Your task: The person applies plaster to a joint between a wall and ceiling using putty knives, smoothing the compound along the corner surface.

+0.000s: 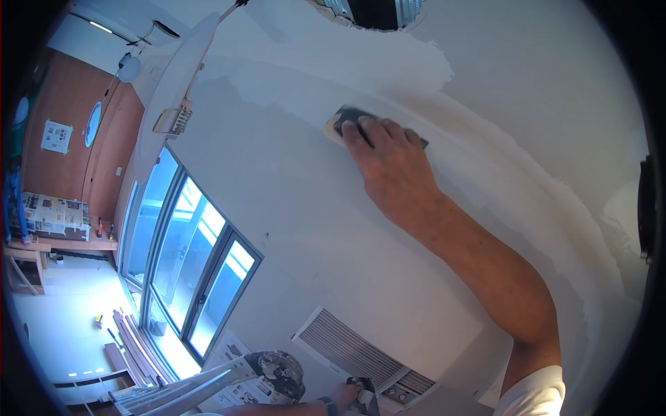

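My right hand (399, 156) is closed over a dark grey sanding block (341, 123) with a pale edge, its face against the white plastered surface (291, 187). The block is slightly blurred. Beside it runs a broad curved band of lighter filler (496, 149). Low in the view, my left hand (345, 395), with a dark band at the wrist, is by a dark, white-marked object (364, 394). Its fingers are only partly seen, and I cannot tell whether they grip this object. A paint-spattered rounded thing (277, 371) lies near that forearm.
A jagged round hole (378, 17) opens at the top. A slatted vent grille (354, 347) is at the bottom, near a ladder (187, 388). Windows (187, 249) stand left, with wood strips (135, 347) on the floor. Another person (15, 187) is at the far left.
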